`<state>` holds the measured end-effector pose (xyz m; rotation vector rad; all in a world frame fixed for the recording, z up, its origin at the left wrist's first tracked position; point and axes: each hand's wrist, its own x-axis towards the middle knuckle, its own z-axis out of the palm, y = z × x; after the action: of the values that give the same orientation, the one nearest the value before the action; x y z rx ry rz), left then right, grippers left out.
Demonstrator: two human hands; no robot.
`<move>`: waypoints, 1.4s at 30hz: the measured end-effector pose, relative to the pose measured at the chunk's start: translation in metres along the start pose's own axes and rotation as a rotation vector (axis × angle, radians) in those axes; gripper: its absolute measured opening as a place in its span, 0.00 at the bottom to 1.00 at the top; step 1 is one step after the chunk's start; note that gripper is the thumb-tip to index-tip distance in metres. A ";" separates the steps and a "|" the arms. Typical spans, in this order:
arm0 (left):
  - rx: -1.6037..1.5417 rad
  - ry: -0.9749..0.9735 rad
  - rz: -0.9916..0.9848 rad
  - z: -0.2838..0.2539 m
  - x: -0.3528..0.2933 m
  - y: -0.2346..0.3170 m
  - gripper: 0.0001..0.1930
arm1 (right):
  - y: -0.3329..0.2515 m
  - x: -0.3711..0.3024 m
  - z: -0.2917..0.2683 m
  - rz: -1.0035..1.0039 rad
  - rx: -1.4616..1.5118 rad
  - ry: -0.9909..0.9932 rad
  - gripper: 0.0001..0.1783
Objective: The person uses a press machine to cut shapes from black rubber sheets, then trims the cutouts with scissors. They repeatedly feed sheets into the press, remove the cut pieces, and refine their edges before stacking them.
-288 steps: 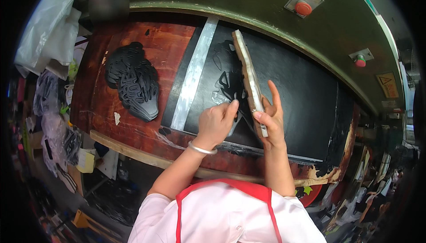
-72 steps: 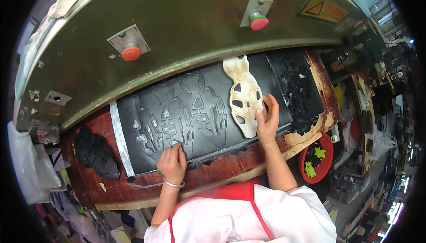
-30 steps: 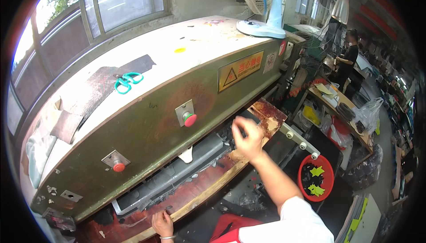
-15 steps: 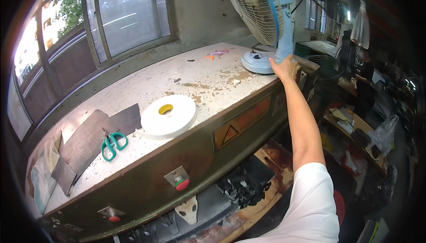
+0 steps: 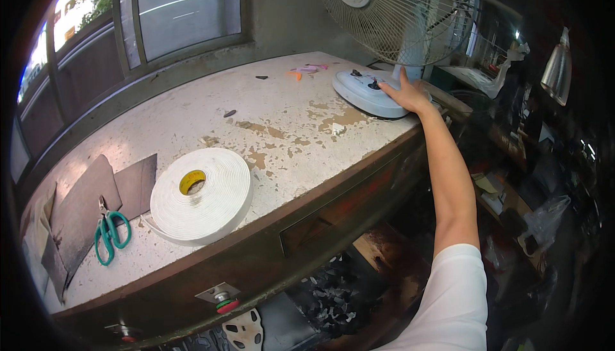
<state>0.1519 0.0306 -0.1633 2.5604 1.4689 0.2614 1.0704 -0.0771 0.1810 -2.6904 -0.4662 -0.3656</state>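
Note:
An electric fan [image 5: 368,97] with a pale blue base and a round wire grille stands at the far right end of the worktop. My right hand [image 5: 410,93] reaches out to it and grips the rear of the base beside the post. Its thumb lies near one of the black control knobs [image 5: 375,84], and the outer fingers are partly hidden. My left hand is out of view. Nearer, a thick roll of white tape [image 5: 224,207] with a yellow core lies flat. Left of it, green-handled scissors [image 5: 109,239] rest by dark sheets of material [image 5: 86,197].
The worn white worktop [image 5: 282,178] carries a few dark scraps and pink and orange bits [image 5: 304,70]. A red push button [image 5: 227,305] juts from its front. Below are dark cut pieces [image 5: 330,300]. A metal lamp shade [image 5: 557,72] hangs at right.
The fan has turned, so its grille front now faces me more and its knobs point further toward the near left. My view has shifted closer to the worktop. My right hand stays on the base.

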 end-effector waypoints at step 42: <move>-0.128 0.218 0.042 -0.005 0.007 0.016 0.08 | -0.021 -0.145 -0.002 -0.405 0.509 0.595 0.37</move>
<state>0.1677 0.0284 -0.1540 2.5269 1.4171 0.6372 0.9298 -0.0986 0.1443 -1.8677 -0.7849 -0.9733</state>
